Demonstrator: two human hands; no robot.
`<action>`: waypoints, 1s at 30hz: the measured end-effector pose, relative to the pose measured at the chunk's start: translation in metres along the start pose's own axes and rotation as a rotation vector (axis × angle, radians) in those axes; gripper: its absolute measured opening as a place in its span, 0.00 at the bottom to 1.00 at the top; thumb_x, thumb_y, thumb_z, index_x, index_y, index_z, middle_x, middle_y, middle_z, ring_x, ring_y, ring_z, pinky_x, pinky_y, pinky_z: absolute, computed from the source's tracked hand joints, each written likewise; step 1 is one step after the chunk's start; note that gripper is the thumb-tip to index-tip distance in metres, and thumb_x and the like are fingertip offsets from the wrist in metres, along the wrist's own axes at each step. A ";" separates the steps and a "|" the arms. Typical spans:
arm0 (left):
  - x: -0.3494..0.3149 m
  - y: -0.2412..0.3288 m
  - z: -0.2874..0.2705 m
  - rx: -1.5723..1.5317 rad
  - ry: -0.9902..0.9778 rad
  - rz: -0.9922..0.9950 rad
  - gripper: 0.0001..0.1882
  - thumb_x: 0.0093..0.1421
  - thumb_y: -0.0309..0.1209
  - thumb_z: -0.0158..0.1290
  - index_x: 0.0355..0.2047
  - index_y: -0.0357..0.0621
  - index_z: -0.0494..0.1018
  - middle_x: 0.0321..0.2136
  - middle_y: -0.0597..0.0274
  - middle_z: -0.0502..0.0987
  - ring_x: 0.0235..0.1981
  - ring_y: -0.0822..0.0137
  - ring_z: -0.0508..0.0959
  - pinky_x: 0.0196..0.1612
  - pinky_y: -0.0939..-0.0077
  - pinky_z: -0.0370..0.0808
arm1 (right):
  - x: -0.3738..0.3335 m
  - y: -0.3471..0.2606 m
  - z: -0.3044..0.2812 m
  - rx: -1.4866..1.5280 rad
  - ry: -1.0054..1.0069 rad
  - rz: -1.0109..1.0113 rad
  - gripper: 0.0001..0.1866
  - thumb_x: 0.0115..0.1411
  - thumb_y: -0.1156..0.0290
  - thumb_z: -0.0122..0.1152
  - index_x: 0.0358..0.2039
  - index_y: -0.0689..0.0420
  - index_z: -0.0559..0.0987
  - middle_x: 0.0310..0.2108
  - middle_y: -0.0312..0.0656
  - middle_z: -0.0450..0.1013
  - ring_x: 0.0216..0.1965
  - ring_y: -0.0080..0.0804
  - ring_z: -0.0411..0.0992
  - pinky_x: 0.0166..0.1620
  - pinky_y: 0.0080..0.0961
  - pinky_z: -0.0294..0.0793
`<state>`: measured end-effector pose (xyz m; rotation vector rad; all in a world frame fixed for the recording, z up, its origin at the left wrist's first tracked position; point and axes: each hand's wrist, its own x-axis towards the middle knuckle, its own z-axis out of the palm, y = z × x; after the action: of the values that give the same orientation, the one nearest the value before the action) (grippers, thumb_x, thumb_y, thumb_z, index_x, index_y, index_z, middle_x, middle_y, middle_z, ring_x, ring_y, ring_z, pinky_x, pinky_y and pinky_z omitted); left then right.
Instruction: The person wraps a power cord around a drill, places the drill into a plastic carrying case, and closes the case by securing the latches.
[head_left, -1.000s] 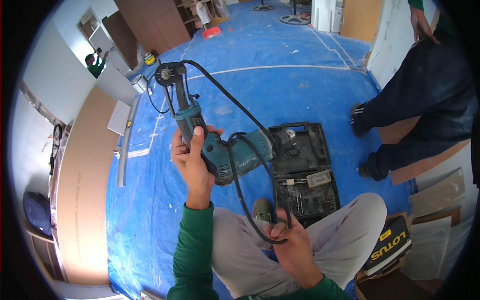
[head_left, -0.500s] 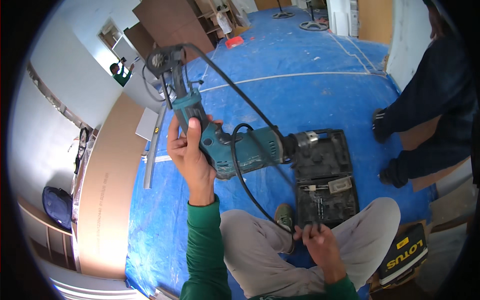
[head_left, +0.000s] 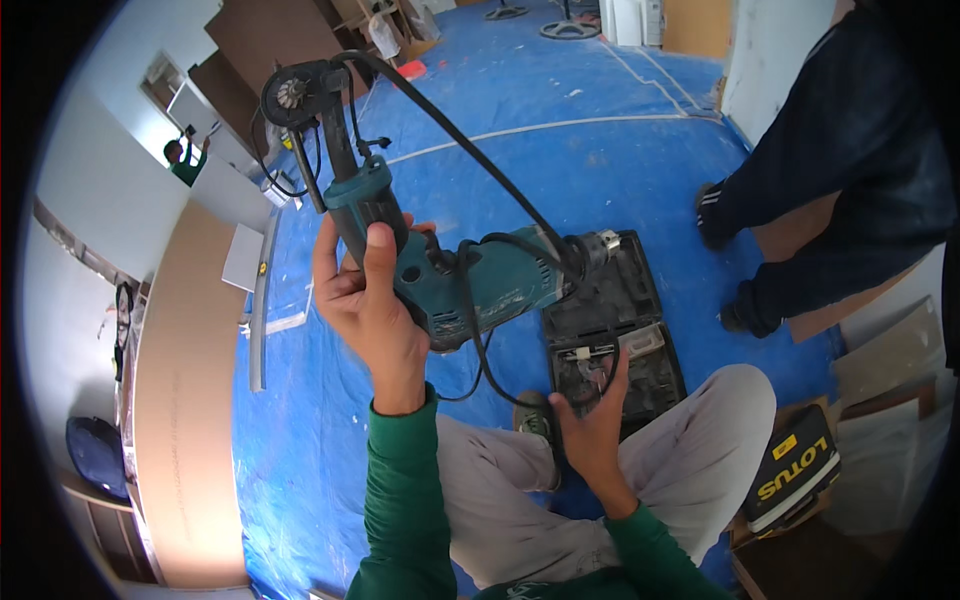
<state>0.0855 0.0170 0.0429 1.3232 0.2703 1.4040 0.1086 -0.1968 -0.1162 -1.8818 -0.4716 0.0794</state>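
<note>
A teal and black power drill (head_left: 470,285) is up in front of me, its metal chuck (head_left: 603,243) pointing right. My left hand (head_left: 370,300) is wrapped round its rear handle, thumb on top. The black cord (head_left: 465,135) is looped around the drill, with its upper bend by a black part with a toothed metal piece (head_left: 291,93) beyond the handle. Lower right, my right hand (head_left: 598,425) has thumb and fingers apart, and a loop of cord runs across the gap between them. Behind lies an open black tool case (head_left: 600,318) with small fittings inside.
Blue sheeting (head_left: 480,180) covers the floor. Close on the right stands a person in dark trousers (head_left: 800,190). A black and yellow bag (head_left: 795,470) sits by my right knee. Brown board (head_left: 185,420) and a metal straightedge (head_left: 262,310) are at left. Another person (head_left: 185,160) works far left.
My right hand has risen a little to the left, and its fingers have spread from a pinch on the cord. The cord loop has swung. The left hand still grips the drill.
</note>
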 end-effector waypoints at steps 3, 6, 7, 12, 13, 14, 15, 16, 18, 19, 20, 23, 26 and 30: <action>0.001 0.006 0.006 -0.025 0.026 0.032 0.29 0.64 0.30 0.63 0.61 0.31 0.65 0.38 0.44 0.84 0.35 0.54 0.86 0.40 0.64 0.84 | 0.016 -0.060 -0.015 -0.321 0.181 -0.333 0.51 0.55 0.66 0.74 0.70 0.68 0.52 0.58 0.57 0.64 0.56 0.54 0.68 0.62 0.48 0.67; 0.002 0.004 0.007 -0.043 0.038 0.022 0.32 0.63 0.27 0.64 0.62 0.28 0.63 0.38 0.44 0.84 0.35 0.54 0.86 0.39 0.65 0.84 | 0.032 -0.108 -0.009 -0.028 0.015 -0.414 0.46 0.56 0.67 0.74 0.67 0.69 0.57 0.63 0.59 0.60 0.57 0.50 0.67 0.60 0.44 0.68; 0.002 0.004 0.007 -0.039 0.040 0.018 0.32 0.62 0.27 0.64 0.62 0.27 0.63 0.38 0.44 0.84 0.35 0.54 0.86 0.39 0.65 0.84 | 0.036 -0.120 0.000 0.138 -0.103 -0.417 0.44 0.57 0.68 0.73 0.67 0.68 0.57 0.65 0.58 0.58 0.57 0.46 0.68 0.59 0.40 0.68; 0.012 0.006 -0.005 -0.068 0.103 0.020 0.31 0.62 0.25 0.64 0.61 0.26 0.64 0.38 0.44 0.84 0.34 0.56 0.86 0.38 0.68 0.83 | 0.043 -0.107 0.068 0.433 -0.063 -0.282 0.20 0.63 0.70 0.67 0.52 0.65 0.75 0.42 0.56 0.75 0.36 0.50 0.77 0.35 0.36 0.76; 0.011 0.004 -0.009 -0.067 0.120 0.012 0.31 0.62 0.25 0.65 0.61 0.26 0.64 0.38 0.44 0.84 0.34 0.56 0.86 0.38 0.68 0.83 | 0.036 -0.098 0.067 0.407 -0.062 -0.335 0.15 0.64 0.72 0.65 0.49 0.64 0.77 0.37 0.53 0.77 0.31 0.47 0.78 0.31 0.35 0.75; 0.009 0.001 -0.013 -0.072 0.113 0.002 0.31 0.62 0.25 0.64 0.61 0.26 0.64 0.38 0.45 0.84 0.34 0.57 0.86 0.38 0.69 0.83 | 0.028 -0.089 0.062 0.354 -0.089 -0.376 0.14 0.63 0.73 0.65 0.47 0.63 0.78 0.34 0.51 0.77 0.28 0.48 0.77 0.30 0.35 0.75; 0.008 -0.004 -0.017 -0.077 0.107 -0.009 0.31 0.62 0.24 0.64 0.61 0.26 0.64 0.38 0.45 0.84 0.34 0.57 0.86 0.38 0.69 0.83 | 0.018 -0.080 0.053 0.301 -0.117 -0.418 0.12 0.61 0.75 0.65 0.45 0.63 0.79 0.31 0.49 0.77 0.26 0.48 0.76 0.29 0.35 0.74; 0.010 -0.004 -0.016 -0.088 0.094 -0.007 0.31 0.62 0.24 0.64 0.61 0.26 0.64 0.38 0.45 0.84 0.34 0.58 0.86 0.38 0.69 0.83 | 0.011 -0.072 0.041 0.254 -0.137 -0.473 0.10 0.60 0.77 0.65 0.43 0.62 0.80 0.28 0.47 0.77 0.24 0.48 0.76 0.29 0.36 0.74; 0.008 0.006 -0.013 -0.078 0.112 -0.017 0.30 0.62 0.23 0.64 0.61 0.27 0.64 0.38 0.46 0.84 0.33 0.59 0.86 0.37 0.70 0.83 | -0.025 -0.037 0.012 0.055 -0.283 -0.499 0.11 0.62 0.79 0.59 0.45 0.63 0.80 0.32 0.52 0.77 0.31 0.49 0.78 0.35 0.38 0.75; 0.010 0.007 -0.012 -0.080 0.126 -0.022 0.30 0.62 0.23 0.64 0.60 0.27 0.65 0.38 0.46 0.84 0.33 0.59 0.86 0.37 0.70 0.83 | -0.045 -0.015 0.001 -0.060 -0.397 -0.481 0.11 0.60 0.78 0.60 0.44 0.61 0.81 0.31 0.50 0.77 0.33 0.48 0.77 0.37 0.39 0.74; 0.011 0.005 -0.012 -0.083 0.141 -0.035 0.29 0.62 0.23 0.64 0.60 0.27 0.65 0.38 0.46 0.84 0.33 0.60 0.86 0.37 0.70 0.83 | -0.064 0.011 -0.009 -0.182 -0.510 -0.453 0.11 0.57 0.77 0.61 0.42 0.60 0.83 0.30 0.48 0.76 0.34 0.47 0.76 0.40 0.40 0.72; 0.017 -0.001 -0.019 -0.101 0.146 -0.006 0.31 0.61 0.24 0.65 0.60 0.26 0.64 0.37 0.45 0.84 0.32 0.59 0.86 0.37 0.70 0.83 | -0.094 0.081 -0.032 -0.532 -0.658 -0.337 0.15 0.55 0.76 0.62 0.44 0.58 0.83 0.30 0.45 0.74 0.37 0.45 0.74 0.43 0.38 0.69; 0.020 0.003 -0.021 -0.097 0.150 0.010 0.31 0.61 0.24 0.65 0.61 0.27 0.65 0.38 0.44 0.84 0.33 0.57 0.86 0.37 0.69 0.84 | -0.083 0.087 -0.031 -0.712 -0.813 -0.327 0.19 0.54 0.78 0.62 0.49 0.58 0.82 0.38 0.49 0.77 0.44 0.49 0.76 0.49 0.41 0.71; 0.027 0.005 -0.021 -0.143 0.148 0.031 0.31 0.61 0.25 0.65 0.61 0.28 0.65 0.38 0.44 0.84 0.33 0.56 0.86 0.37 0.68 0.84 | -0.078 0.065 -0.024 -0.322 -0.882 -0.268 0.23 0.56 0.80 0.61 0.54 0.62 0.77 0.51 0.57 0.75 0.55 0.55 0.73 0.60 0.44 0.68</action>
<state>0.0730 0.0472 0.0537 1.1135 0.2436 1.5216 0.0626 -0.2644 -0.1807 -2.0065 -1.3968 0.7052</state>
